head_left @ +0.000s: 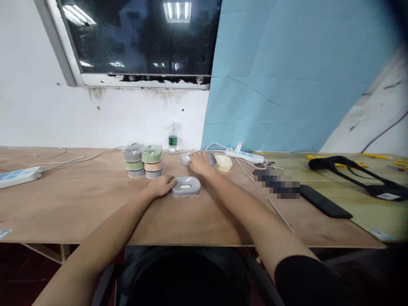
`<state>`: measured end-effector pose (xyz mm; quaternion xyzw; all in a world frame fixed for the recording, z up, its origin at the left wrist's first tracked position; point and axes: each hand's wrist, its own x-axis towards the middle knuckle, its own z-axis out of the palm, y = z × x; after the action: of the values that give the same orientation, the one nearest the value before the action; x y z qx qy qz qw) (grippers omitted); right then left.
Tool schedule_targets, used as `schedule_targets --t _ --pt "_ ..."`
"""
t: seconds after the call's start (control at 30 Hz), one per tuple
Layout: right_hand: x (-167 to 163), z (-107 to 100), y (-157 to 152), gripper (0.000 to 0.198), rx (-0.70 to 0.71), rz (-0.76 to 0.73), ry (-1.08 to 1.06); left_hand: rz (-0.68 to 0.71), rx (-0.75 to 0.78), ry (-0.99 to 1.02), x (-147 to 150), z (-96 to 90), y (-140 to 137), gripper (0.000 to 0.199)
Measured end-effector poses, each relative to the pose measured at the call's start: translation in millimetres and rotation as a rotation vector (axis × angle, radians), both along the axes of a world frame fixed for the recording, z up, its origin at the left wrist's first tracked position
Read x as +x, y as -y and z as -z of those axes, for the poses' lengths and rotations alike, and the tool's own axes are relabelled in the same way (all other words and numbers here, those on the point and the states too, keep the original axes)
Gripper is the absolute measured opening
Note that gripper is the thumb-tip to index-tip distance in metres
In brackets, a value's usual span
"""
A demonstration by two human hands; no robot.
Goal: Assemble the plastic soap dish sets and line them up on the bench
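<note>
touching one gray box (186, 192) and perhaps one clear tray (211, 159): two hands (161, 186).

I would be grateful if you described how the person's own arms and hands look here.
The left hand and right hand are bare, with no gloves, rings or watch discernible. A plain black sleeve covers the upper right arm; no sleeve shows on the left arm.

A brown wooden tabletop (95, 199) bears a grey oval plastic box (186, 193) touching the left hand (161, 185) and, beyond that hand, two stacks of grey, green and peach oval boxes (153, 165). Cream plastic pieces (223, 162) sit just right of the right hand (199, 162).
</note>
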<state>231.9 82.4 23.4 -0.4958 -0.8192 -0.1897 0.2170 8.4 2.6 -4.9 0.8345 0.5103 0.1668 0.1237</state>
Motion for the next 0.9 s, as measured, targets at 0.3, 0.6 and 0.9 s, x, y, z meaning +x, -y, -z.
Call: schedule_targets --t 0.3,0.6,0.9 --pt "1.2 -2.3 -14.6 0.014 -0.06 0.049 -0.001 0.019 -0.006 0.026 -0.6 -0.5 -0.2 0.05" --pt "9.6 4.6 50.9 0.032 -0.093 -0.385 -0.881 -0.107 0.089 0.112 -2.9 -1.3 3.0 0.087" --pt "9.7 32.7 78.2 0.059 -0.397 -0.469 -1.218 0.009 0.306 0.35 0.5 -12.2 15.1 0.065"
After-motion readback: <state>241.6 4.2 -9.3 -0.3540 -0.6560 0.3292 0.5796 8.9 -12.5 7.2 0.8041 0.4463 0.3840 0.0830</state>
